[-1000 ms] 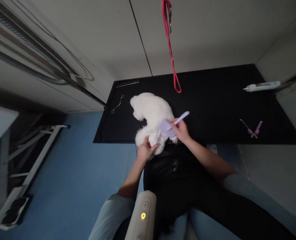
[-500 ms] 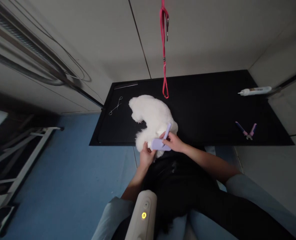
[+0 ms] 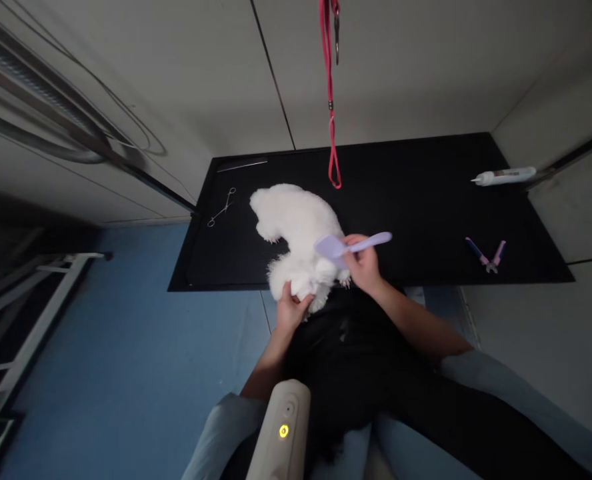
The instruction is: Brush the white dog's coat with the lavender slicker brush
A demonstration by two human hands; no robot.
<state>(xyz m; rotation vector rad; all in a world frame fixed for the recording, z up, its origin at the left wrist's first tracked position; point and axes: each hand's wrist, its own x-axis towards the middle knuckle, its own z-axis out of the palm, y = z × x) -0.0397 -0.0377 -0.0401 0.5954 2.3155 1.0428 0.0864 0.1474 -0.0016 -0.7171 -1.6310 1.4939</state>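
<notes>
A small white dog [image 3: 299,215] lies curled on the black grooming table [image 3: 416,200], its fluffy head end over the near edge. My left hand [image 3: 290,309] is closed on the white fur at that near end, thumb and fingers pinching it. In my right hand [image 3: 365,267] is a lilac slicker brush [image 3: 332,248], gripped where the handle meets the head. The brush head is over the dog's near flank, its handle pointing right. Its bristle side is hidden, and whether it touches the coat I cannot tell.
Scissors [image 3: 221,207] and a metal comb [image 3: 242,165] lie at the table's left. Nail clippers [image 3: 486,256] rest at the right, near a white nozzle bottle [image 3: 505,176]. A pink loop leash [image 3: 332,120] hangs above the far edge. A white device [image 3: 282,427] stands close below me.
My right hand has lifted the brush up and right, away from my left hand, and its handle has swung from upward to rightward. My left hand still pinches the fur.
</notes>
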